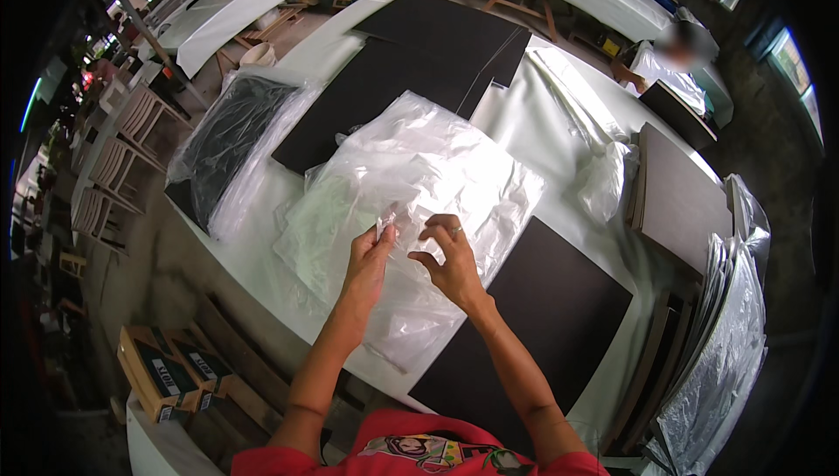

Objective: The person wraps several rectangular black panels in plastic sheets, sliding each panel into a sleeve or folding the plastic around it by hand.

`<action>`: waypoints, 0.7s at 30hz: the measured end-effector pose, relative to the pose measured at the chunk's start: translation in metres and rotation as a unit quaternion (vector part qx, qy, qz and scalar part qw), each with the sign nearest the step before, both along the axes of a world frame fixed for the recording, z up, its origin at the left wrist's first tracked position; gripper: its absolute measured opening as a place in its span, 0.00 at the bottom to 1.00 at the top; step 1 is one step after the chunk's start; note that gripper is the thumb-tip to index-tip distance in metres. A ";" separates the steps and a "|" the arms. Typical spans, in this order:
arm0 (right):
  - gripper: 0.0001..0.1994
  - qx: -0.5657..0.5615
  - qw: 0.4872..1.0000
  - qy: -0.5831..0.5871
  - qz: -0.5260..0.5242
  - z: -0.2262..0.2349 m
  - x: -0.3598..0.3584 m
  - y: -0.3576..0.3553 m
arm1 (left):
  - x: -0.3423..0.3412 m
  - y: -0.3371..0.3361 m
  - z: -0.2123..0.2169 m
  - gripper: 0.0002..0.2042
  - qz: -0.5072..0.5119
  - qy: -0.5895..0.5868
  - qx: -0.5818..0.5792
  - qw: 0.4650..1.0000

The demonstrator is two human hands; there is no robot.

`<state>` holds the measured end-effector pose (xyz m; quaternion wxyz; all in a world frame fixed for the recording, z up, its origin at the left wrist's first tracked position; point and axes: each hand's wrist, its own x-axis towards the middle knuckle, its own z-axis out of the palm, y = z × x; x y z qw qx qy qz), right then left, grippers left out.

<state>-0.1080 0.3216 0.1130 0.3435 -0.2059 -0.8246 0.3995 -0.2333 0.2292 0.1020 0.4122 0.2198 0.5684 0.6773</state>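
A pile of clear plastic bags (454, 157) lies spread over the middle of the white-covered table (253, 271). My left hand (373, 257) pinches the edge of a plastic bag above the pile. Just to its right, my right hand (452, 264) is apart from the plastic, thumb and fingers curved and spaced, with a ring on one finger and nothing seen in the grip. Under my right forearm lies a black sheet (559, 301). Beyond the pile rest larger black sheets (419, 39), partly covered by the plastic.
Plastic-wrapped dark sheets (240, 139) lie at the left. On the right stand a stack of dark boards (682, 196) and several plastic-wrapped panels (721, 345). Cardboard boxes (157, 371) sit at lower left. Another person (673, 65) works at the far right; chairs (118, 161) line the left.
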 end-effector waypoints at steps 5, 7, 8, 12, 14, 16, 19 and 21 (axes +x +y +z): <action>0.20 -0.051 0.998 0.035 0.008 0.007 -0.008 0.007 | 0.003 -0.002 0.013 0.19 -0.044 -0.183 0.095 0.977; 0.16 -0.055 0.997 0.047 0.017 0.003 -0.009 0.009 | 0.009 0.002 0.022 0.18 -0.033 -0.168 0.073 0.983; 0.14 -0.053 0.997 0.051 0.025 0.003 -0.009 0.009 | 0.010 0.002 0.026 0.17 -0.024 -0.160 0.063 0.985; 0.09 -0.079 0.994 0.072 0.013 0.010 -0.005 0.009 | 0.003 -0.006 0.010 0.17 -0.026 -0.084 0.012 0.996; 0.08 -0.063 0.995 0.077 -0.006 0.011 -0.004 0.010 | 0.007 -0.003 0.021 0.16 -0.006 -0.178 0.062 0.982; 0.08 -0.061 0.995 0.073 -0.025 0.014 -0.002 0.011 | 0.007 -0.001 0.019 0.17 -0.017 -0.170 0.081 0.982; 0.07 -0.043 0.996 0.076 -0.031 0.017 -0.002 0.010 | 0.007 -0.004 0.013 0.17 -0.006 -0.130 0.093 0.987; 0.07 -0.039 0.996 0.077 -0.035 0.018 0.000 0.011 | 0.007 -0.004 0.017 0.17 -0.004 -0.132 0.089 0.987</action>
